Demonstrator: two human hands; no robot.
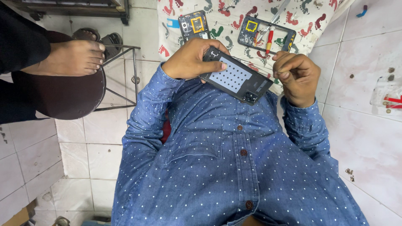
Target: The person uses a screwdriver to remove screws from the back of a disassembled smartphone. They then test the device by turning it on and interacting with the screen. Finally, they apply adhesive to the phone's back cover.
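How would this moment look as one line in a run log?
left hand: grips phone back cover | right hand: fisted at cover edge | cloth: phone frames, red screwdriver

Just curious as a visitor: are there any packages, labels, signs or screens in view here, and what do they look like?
Pale grey rectangular dotted sticker: on the dark phone back cover held in the left hand, beside the right hand.
Clear plastic packet with red marks: on the tiled floor, far right.
No signs or lit screens show.
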